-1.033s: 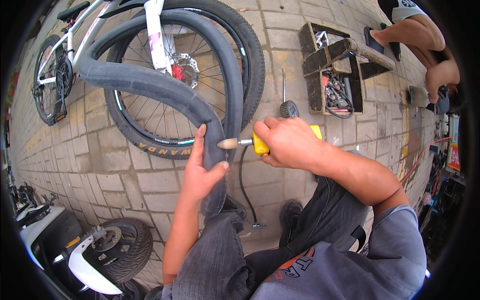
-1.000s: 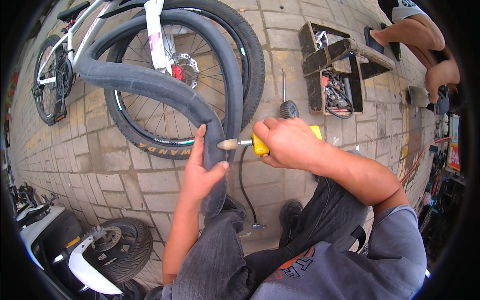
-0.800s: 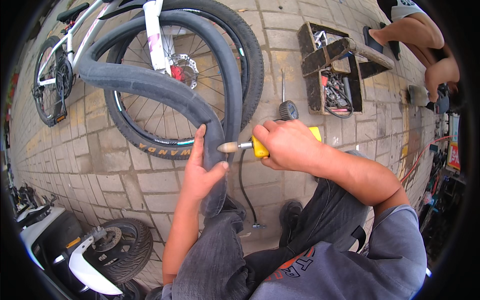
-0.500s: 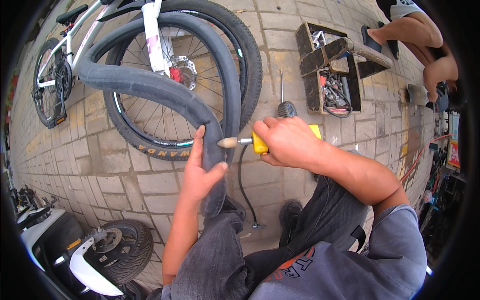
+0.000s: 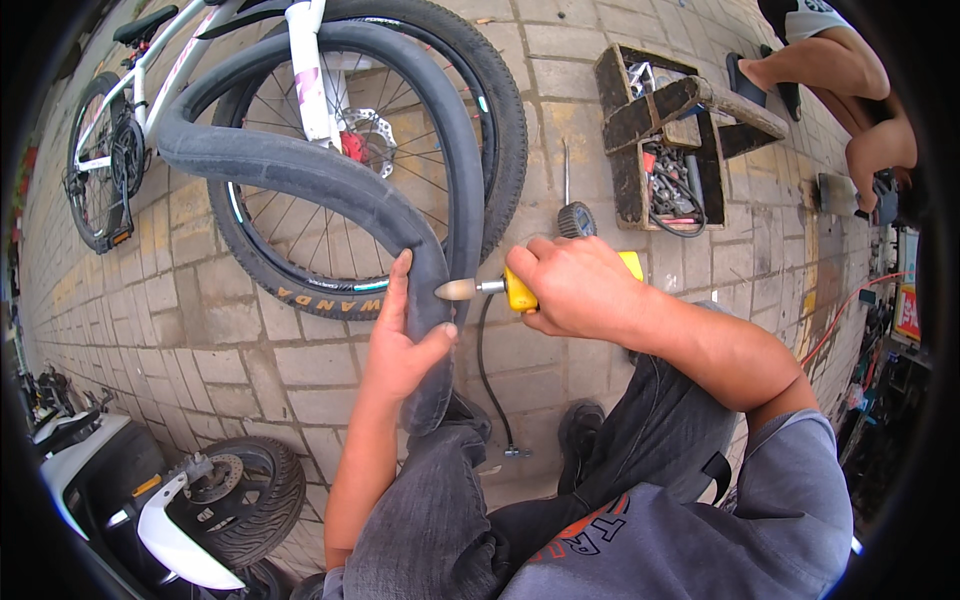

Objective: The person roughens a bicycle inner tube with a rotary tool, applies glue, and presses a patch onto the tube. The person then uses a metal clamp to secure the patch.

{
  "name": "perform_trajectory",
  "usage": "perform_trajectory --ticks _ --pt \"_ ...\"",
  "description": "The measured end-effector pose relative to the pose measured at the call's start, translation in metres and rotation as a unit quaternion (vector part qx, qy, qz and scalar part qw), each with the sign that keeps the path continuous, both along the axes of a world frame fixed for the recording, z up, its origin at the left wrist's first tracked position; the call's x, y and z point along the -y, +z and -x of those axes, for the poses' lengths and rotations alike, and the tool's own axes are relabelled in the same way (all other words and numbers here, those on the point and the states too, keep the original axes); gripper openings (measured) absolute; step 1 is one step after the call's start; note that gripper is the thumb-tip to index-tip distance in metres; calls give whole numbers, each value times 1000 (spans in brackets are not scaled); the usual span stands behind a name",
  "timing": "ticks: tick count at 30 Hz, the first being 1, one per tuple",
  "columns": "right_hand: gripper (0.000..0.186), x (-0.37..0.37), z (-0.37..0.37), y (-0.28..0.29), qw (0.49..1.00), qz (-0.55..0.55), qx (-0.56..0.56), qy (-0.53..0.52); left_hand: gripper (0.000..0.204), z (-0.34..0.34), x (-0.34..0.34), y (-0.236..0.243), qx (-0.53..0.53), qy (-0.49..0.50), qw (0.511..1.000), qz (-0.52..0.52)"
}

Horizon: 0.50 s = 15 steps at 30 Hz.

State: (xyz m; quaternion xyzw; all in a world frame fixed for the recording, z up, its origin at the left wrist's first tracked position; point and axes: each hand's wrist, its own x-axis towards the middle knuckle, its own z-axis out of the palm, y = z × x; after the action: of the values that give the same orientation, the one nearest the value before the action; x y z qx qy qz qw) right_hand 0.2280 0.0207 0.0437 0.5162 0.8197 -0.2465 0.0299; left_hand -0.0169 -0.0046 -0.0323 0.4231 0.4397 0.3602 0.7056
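A grey-black rubber inner tube (image 5: 300,170) loops across the front wheel of the bicycle. My left hand (image 5: 405,345) grips the tube near my knee, thumb on its face and fingers around its side. My right hand (image 5: 575,285) is wrapped round a yellow tool (image 5: 525,292), which carries a pale, cone-shaped bit (image 5: 457,289) on a metal shaft. The bit's tip touches the tube just above my left thumb.
The white bicycle (image 5: 312,90) lies across the paving (image 5: 300,370). A gauge (image 5: 576,220) and hose (image 5: 485,370) lie nearby. A wooden toolbox (image 5: 625,190) stands right, near a crouching person (image 5: 820,65). A scooter (image 5: 150,520) is lower left; red hose (image 5: 840,315) at right.
My right hand and the yellow tool shifted slightly down and up against the tube. My left hand keeps the same hold, with little visible movement.
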Motion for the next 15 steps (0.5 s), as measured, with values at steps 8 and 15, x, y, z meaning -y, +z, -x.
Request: perform_trajectory --ticks 8,15 --pt "41 4 0 -3 1000 7 -4 13 99 0 -1 5 -7 -3 1000 20" --pt "40 3 -1 -3 1000 -2 -1 10 100 1 0 -1 -11 -3 1000 8"
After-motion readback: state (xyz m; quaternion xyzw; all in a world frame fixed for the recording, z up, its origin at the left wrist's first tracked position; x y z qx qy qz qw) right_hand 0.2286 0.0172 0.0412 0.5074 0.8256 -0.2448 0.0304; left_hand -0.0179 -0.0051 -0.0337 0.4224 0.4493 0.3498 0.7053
